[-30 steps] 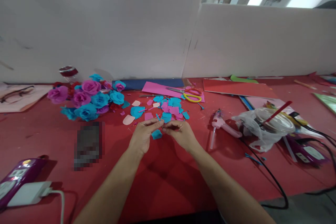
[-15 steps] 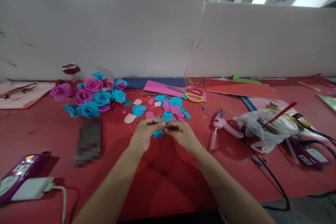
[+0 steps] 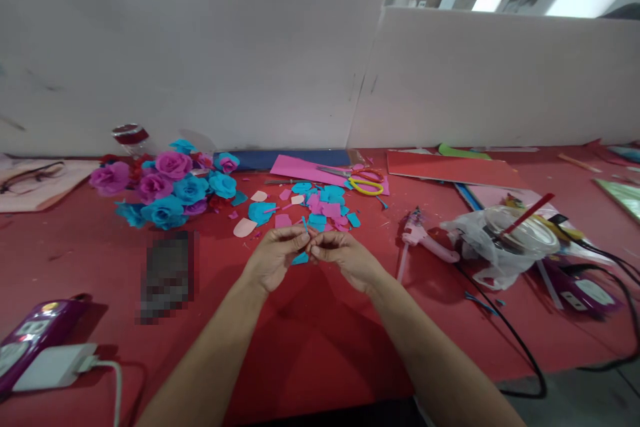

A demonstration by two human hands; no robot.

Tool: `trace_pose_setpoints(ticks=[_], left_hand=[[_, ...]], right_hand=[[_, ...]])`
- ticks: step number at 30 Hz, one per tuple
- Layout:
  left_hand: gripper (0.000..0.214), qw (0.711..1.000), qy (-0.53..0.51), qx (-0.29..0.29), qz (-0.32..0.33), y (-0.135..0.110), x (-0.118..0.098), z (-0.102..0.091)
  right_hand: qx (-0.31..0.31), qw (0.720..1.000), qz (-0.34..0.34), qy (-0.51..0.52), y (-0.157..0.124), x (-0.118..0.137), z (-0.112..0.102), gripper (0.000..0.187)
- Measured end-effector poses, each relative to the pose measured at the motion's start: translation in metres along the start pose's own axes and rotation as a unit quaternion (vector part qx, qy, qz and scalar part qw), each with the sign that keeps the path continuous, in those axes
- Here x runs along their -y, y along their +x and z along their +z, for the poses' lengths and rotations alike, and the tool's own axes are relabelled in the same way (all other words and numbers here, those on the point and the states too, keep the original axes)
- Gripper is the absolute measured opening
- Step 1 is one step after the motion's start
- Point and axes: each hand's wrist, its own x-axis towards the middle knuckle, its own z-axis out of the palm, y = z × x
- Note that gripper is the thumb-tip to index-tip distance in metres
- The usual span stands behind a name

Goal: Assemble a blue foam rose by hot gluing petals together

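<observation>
**Both hands pinch a blue paper scrap over the red table**

A small blue paper piece [image 3: 301, 258] sits between the two hands, just above the red table [image 3: 310, 333], near the middle of the view. A thin blue strip [image 3: 305, 223] sticks up from the point where the fingertips meet. The left hand [image 3: 273, 257] has thumb and forefinger closed on the piece from the left. The right hand [image 3: 345, 257] pinches it from the right, its other fingers curled in. The fingertips of the two hands touch or nearly touch; which one cannot be told. Both forearms reach in from the bottom edge.

Just beyond the hands lies a scatter of cut petals [image 3: 320, 203] in blue, pink and pale peach. Behind these a pair of scissors [image 3: 361, 180] with yellow and red handles rests on a pink sheet [image 3: 300, 167].

To the left a cluster of finished paper roses [image 3: 170, 187], blue and magenta, lies on the table. To the right of the hands lies a pink glue gun [image 3: 425, 240], and past it a clear plastic bag [image 3: 480, 247] around a lidded cup. At the near left corner a purple power strip [image 3: 35, 333] carries a white charger [image 3: 55, 367]. White partition boards [image 3: 200, 67] close off the far edge of the table.
</observation>
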Motion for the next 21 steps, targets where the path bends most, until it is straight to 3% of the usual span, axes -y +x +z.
trace_pose_setpoints(ticks=[12, 16, 21], left_hand=[[0.019, 0.995, -0.034, -0.087, -0.028, 0.004, 0.004, 0.004], [0.020, 0.992, -0.044, -0.116, -0.027, 0.003, 0.004, 0.005], [0.018, 0.993, -0.046, -0.104, -0.019, 0.004, 0.011, 0.003]], right_hand=[[0.019, 0.999, -0.038, -0.030, 0.003, -0.007, 0.005, 0.023], [-0.001, 0.998, -0.040, -0.048, 0.005, -0.010, 0.006, 0.025], [-0.019, 0.997, -0.057, -0.052, 0.005, -0.015, 0.010, 0.019]])
